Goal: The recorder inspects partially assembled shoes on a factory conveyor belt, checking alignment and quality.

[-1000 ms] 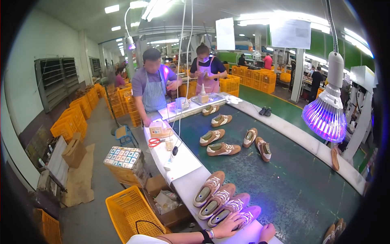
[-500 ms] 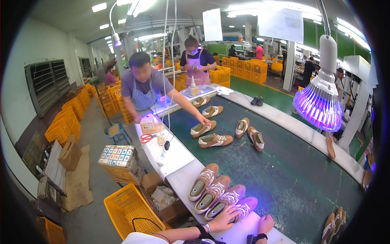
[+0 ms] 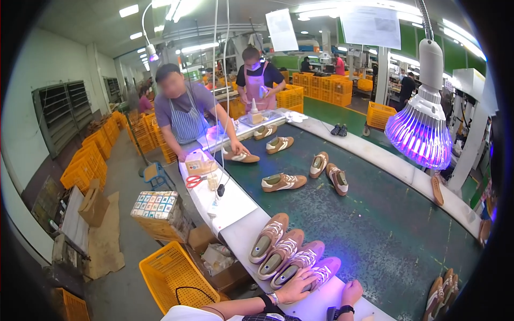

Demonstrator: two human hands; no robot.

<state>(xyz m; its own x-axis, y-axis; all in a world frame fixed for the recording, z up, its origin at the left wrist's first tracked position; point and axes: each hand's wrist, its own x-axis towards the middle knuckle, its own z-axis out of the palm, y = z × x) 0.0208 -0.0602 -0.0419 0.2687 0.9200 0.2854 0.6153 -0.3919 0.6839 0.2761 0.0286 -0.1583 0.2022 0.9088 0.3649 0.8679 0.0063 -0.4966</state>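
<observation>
My left hand [image 3: 296, 287] lies across the nearest of several brown sneakers lined up at the near edge of the table. Its fingers are stretched out over the heel opening of this sneaker [image 3: 324, 272], which looks purple under the lamp. Beside it stand a second sneaker [image 3: 306, 255], a third sneaker [image 3: 289, 245] and a farther sneaker [image 3: 274, 229], all with white laces and toes pointing away. To the right, my right hand [image 3: 352, 292] rests on the white table edge, fingers curled in, with nothing visible in it.
A glowing purple lamp [image 3: 419, 131] hangs at the right. More sneakers [image 3: 284, 182] lie on the green belt [image 3: 375, 230]. Across the corner, a co-worker [image 3: 184, 115] touches a sneaker [image 3: 241, 155]. Red-handled scissors [image 3: 194, 181] lie on the table; a yellow crate [image 3: 174, 275] stands at my left.
The co-worker's hand has drawn one sneaker leftward to the belt's edge. My hands stay nearly where they were. A wheeled yellow crate now shows in the background.
</observation>
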